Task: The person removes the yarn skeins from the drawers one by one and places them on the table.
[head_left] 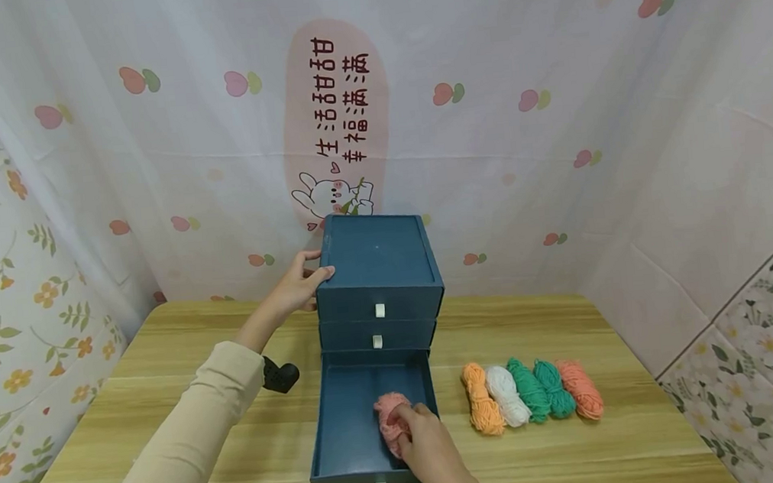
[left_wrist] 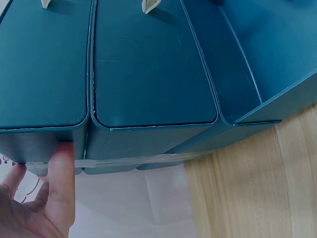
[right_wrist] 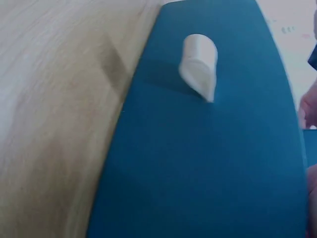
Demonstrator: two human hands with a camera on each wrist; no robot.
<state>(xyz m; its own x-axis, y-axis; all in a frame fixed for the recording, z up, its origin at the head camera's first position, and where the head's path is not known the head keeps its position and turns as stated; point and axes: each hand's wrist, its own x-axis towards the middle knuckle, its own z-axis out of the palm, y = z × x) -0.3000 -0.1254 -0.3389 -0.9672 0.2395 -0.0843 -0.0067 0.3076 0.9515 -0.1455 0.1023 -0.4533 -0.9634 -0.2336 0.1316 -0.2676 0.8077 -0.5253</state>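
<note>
A blue three-tier drawer unit [head_left: 377,254] stands on the table, its bottom drawer [head_left: 350,421] pulled out. My left hand [head_left: 299,284] rests against the unit's left side near the top; in the left wrist view its extended thumb [left_wrist: 62,183] touches that side wall. Over the right part of the drawer, my right hand [head_left: 433,444] pinches a pink skein of yarn [head_left: 389,414] between thumb and fingers. The right wrist view is mostly filled by the drawer's front with its white pull tab [right_wrist: 199,62]; the skein is hardly visible there.
To the right of the unit lies a row of yarn skeins: orange [head_left: 482,402], white [head_left: 506,396], two green [head_left: 531,391] and coral [head_left: 580,389]. A small black object [head_left: 281,375] sits left of the unit, by the left sleeve. A patterned curtain hangs behind the table.
</note>
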